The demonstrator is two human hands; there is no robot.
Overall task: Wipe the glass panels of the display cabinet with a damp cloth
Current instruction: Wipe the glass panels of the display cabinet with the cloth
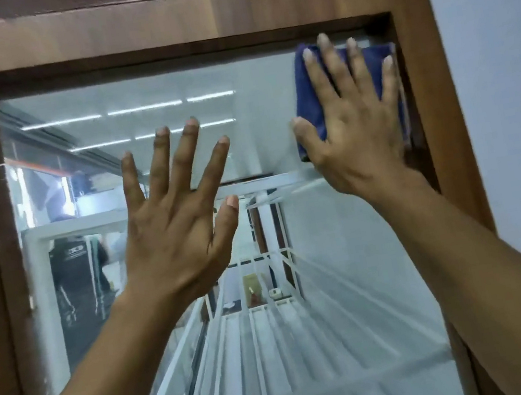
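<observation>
Head view: right hand (352,128) pressing blue cloth (310,87) flat, fingers straight, against glass panel (257,122) at its top right corner, beside wooden frame (421,103). Left hand (174,224) spreading open near panel centre, holding nothing.

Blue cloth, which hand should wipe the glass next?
Right. The right hand presses the blue cloth on the glass panel near its top right corner; the left hand is bare.
</observation>
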